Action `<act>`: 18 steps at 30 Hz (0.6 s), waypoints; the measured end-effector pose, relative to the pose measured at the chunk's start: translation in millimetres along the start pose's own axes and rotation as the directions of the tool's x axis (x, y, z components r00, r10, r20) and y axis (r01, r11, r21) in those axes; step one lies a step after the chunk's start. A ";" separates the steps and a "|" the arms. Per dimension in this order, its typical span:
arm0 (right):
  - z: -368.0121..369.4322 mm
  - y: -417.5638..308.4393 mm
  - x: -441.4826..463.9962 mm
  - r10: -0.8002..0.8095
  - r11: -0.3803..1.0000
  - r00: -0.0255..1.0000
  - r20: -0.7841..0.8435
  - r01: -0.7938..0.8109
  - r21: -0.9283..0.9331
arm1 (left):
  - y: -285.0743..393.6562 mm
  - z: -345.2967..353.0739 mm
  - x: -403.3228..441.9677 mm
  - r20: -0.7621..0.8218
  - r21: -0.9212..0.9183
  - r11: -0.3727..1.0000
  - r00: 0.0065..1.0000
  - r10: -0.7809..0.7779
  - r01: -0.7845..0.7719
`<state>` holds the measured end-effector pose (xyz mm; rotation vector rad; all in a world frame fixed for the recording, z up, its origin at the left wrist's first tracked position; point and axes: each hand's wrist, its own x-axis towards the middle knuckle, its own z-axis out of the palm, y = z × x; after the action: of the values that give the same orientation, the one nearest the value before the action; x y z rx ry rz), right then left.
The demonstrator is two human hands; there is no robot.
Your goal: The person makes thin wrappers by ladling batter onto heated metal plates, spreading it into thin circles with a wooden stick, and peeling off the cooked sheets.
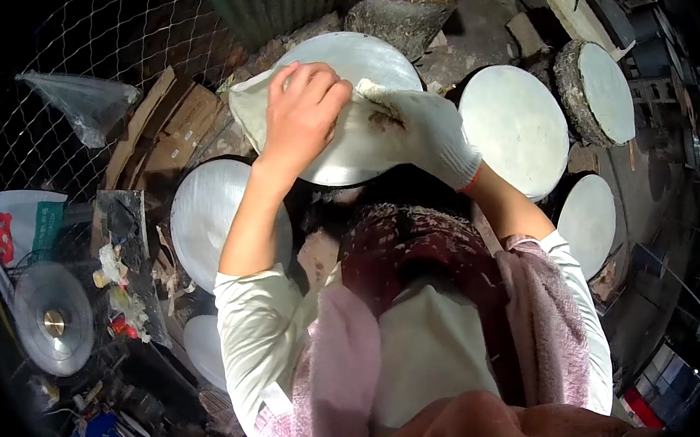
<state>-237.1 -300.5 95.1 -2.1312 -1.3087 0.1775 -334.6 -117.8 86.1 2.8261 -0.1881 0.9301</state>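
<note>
A cream-coloured flexible sheet (253, 106) lies partly over a large round disc (352, 49) with a pale, brushed-metal look in front of me. My left hand (303, 110) is bare and curled closed over the sheet's upper left part, its back toward the camera. On the sheet's right side is my right hand (425, 124), in a white knit glove with a dark stain and an orange cuff edge. Its fingers look drawn together at the sheet; their tips are hard to make out. Both forearms reach over the disc's near side.
More round discs stand about: one at left (213, 222), one at right (517, 129), and a thick-rimmed one (608, 94) farther right. A fan (55, 319) and a wire fence (142, 28) are at left. Cardboard (180, 133) leans nearby. A stone block (404, 22) lies behind.
</note>
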 end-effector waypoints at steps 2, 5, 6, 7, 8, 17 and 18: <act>-2.2 -5.6 -5.2 -0.109 0.994 0.981 -0.158 0.112 0.012 | 7.2 -15.4 1.5 -0.015 0.000 1.000 1.000 0.003 -0.003; -33.5 -14.4 -14.4 0.002 0.981 0.995 -0.103 0.019 0.195 | 22.9 -29.5 11.9 -0.151 0.034 0.999 0.989 0.000 0.006; -44.4 -9.8 -21.5 0.025 0.987 0.990 -0.141 -0.002 0.161 | 29.6 -31.7 18.3 -0.229 0.002 1.000 0.973 -0.008 0.008; -55.1 -1.4 -25.9 0.116 0.945 0.981 -0.157 -0.061 0.321 | 44.1 -38.4 24.7 -0.317 -0.041 0.999 0.948 -0.030 0.017; -71.3 8.0 -30.1 0.001 0.985 0.967 -0.255 0.043 0.169 | 54.8 -41.0 23.0 -0.331 0.038 0.999 0.944 -0.003 0.016; -259.3 190.1 -147.7 0.548 0.816 0.787 -0.282 -0.430 0.386 | 158.6 20.6 -15.0 -0.219 -0.131 0.914 0.888 -0.405 0.384; -284.0 222.0 -159.2 0.562 0.817 0.767 -0.311 -0.454 0.355 | 174.5 27.5 -20.2 -0.180 -0.124 0.897 0.880 -0.440 0.423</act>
<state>-29.4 -628.5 162.8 -2.0989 -0.4109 0.1142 -364.3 -292.5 71.7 2.5118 0.4079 1.0593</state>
